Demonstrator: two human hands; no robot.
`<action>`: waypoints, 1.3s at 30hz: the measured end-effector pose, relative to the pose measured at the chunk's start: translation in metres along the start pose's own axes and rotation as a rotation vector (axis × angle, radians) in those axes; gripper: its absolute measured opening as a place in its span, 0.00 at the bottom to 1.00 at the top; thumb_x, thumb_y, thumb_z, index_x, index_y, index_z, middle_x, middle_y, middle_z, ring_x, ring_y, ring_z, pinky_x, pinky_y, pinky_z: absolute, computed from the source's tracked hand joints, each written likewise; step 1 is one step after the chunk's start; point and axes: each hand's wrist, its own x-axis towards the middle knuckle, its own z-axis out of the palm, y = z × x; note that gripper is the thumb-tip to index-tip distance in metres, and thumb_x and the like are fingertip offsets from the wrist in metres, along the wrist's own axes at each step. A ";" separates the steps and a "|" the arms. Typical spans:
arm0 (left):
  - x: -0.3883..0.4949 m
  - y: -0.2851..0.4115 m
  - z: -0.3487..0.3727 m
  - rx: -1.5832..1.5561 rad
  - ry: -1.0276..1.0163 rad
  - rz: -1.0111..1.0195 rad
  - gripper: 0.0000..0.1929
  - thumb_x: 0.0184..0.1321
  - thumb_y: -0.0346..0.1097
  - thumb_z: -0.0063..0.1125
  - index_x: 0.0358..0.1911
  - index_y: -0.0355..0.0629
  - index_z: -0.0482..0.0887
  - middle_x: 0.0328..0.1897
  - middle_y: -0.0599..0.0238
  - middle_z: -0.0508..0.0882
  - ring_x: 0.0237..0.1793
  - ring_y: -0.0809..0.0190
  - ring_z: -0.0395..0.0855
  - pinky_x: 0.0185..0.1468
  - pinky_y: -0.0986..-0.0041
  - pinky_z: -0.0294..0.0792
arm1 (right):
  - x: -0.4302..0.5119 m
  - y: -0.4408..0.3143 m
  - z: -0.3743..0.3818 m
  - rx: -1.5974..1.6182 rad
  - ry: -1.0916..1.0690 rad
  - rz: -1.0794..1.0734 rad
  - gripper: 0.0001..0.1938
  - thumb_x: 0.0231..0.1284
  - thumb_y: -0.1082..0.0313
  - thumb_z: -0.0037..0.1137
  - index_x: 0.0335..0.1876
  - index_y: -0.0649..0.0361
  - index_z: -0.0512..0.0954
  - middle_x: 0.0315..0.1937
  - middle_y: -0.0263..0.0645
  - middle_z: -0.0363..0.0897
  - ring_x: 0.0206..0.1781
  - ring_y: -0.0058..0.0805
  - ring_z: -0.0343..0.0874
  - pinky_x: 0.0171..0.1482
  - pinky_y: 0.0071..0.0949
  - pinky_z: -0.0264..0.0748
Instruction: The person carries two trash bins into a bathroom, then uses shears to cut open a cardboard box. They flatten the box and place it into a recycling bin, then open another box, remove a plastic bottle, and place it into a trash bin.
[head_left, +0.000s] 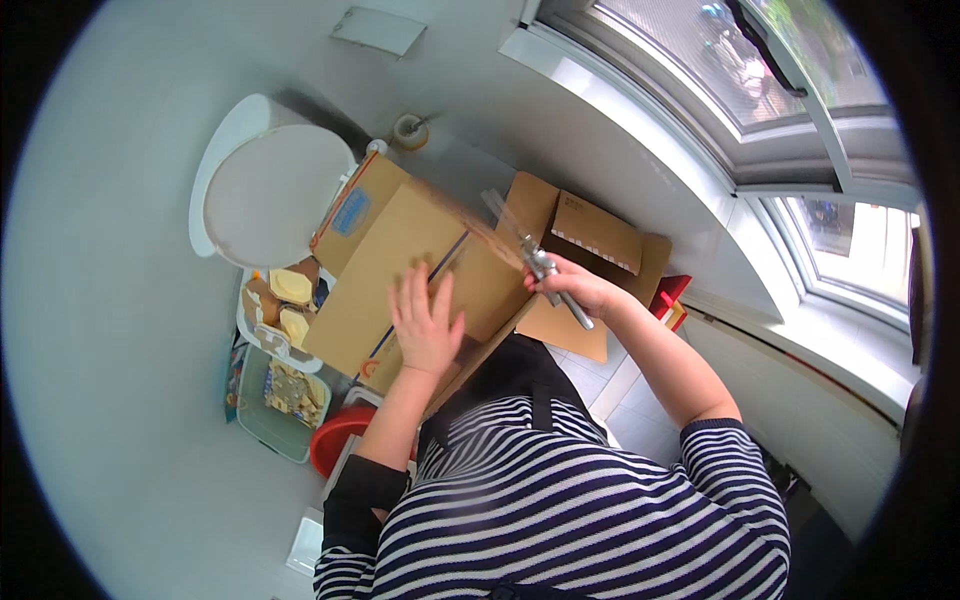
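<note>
My left hand (425, 322) lies with spread fingers on the flap of a large brown cardboard box (375, 277). The box is tilted in front of my body, and a blue line runs across its flap. In my right hand (574, 286) is a silver metal hand tool (541, 262); its far end is long, thin and blurred, so I cannot tell its exact kind. The tool is above the right edge of the box. Beyond that hand, a second cardboard box (598, 227) stands on the floor with its flaps open.
At the left is a toilet with its lid (277, 195) down. A white bin (247, 319) of packaging scraps, a pale green bin (251, 401) and a red basin (337, 439) stand below it. A toilet brush holder (411, 132) is by the wall. Windows (735, 82) line the right.
</note>
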 end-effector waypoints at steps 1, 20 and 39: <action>0.010 -0.004 -0.002 0.136 -0.012 0.025 0.43 0.39 0.45 0.67 0.64 0.54 0.59 0.68 0.47 0.51 0.67 0.41 0.49 0.64 0.47 0.49 | -0.001 -0.001 -0.001 -0.011 -0.069 0.018 0.19 0.48 0.68 0.54 0.49 0.59 0.68 0.40 0.32 0.73 0.48 0.21 0.69 0.55 0.20 0.61; 0.055 -0.062 -0.022 0.360 -0.228 -0.193 0.60 0.26 0.52 0.71 0.68 0.59 0.44 0.67 0.39 0.47 0.64 0.38 0.52 0.63 0.47 0.50 | 0.030 -0.017 -0.038 -0.041 -0.551 0.622 0.18 0.53 0.58 0.44 0.44 0.61 0.74 0.37 0.40 0.79 0.38 0.28 0.78 0.46 0.28 0.73; 0.006 -0.071 -0.034 0.108 -0.096 -0.093 0.58 0.20 0.44 0.71 0.66 0.53 0.53 0.64 0.36 0.51 0.61 0.32 0.53 0.61 0.41 0.50 | 0.101 -0.021 -0.021 0.205 -0.963 0.705 0.22 0.59 0.55 0.39 0.48 0.68 0.71 0.36 0.38 0.76 0.34 0.24 0.75 0.42 0.24 0.72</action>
